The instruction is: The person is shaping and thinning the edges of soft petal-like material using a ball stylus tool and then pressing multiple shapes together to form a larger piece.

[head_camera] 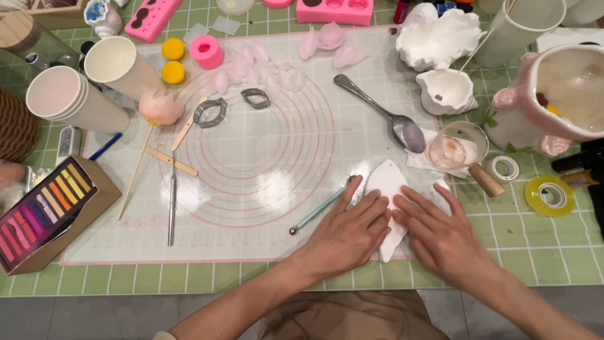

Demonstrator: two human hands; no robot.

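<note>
Both of my hands rest on a white, leaf-shaped foam pad (387,182) near the front right of a translucent mat with pink circles (264,157). My left hand (349,230) lies flat over the pad's left side, fingers spread. On the pad's right side my right hand (440,233) presses down, its fingertips meeting the left ones. A thin light-blue ball-tipped tool (318,211) lies just left of my left hand, under its thumb. Whether anything lies beneath the fingers is hidden.
A metal spoon (384,116), small glass cup (456,146), tape rolls (548,194), white and pink pots sit right. Pink petals (264,72), metal cutters (211,112), a pink flower on a stick (160,107), paper cups (75,94), wooden sticks and a pastel box (44,211) sit left.
</note>
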